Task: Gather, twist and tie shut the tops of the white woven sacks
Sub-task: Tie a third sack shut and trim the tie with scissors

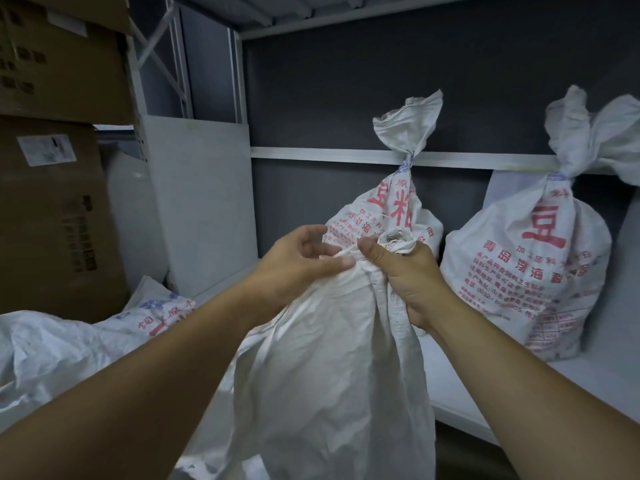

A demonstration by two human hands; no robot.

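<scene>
Head view, right hand (405,282) gripping white sack (329,375) at gathered neck, left hand (298,265) pinching strand (341,253) alongside

Up front, the plain white woven plastic sack (332,358) shows a fine weave, faintly shiny and creased all over, with a stitched seam down its side. The thin white tie strip (341,252) at its neck looks flat and matt. Behind, the middle red-printed white woven sack (391,209) and the right red-printed white woven sack (526,271) have that same crinkly weave, the right one fuzzy at its top edge. The brown cardboard boxes (52,220) are dull and papery, one with a white paper label (46,148). The pale grey metal shelf frame (346,155) is smooth and painted, and the dark grey back panel (381,81) is dead matt.
</scene>
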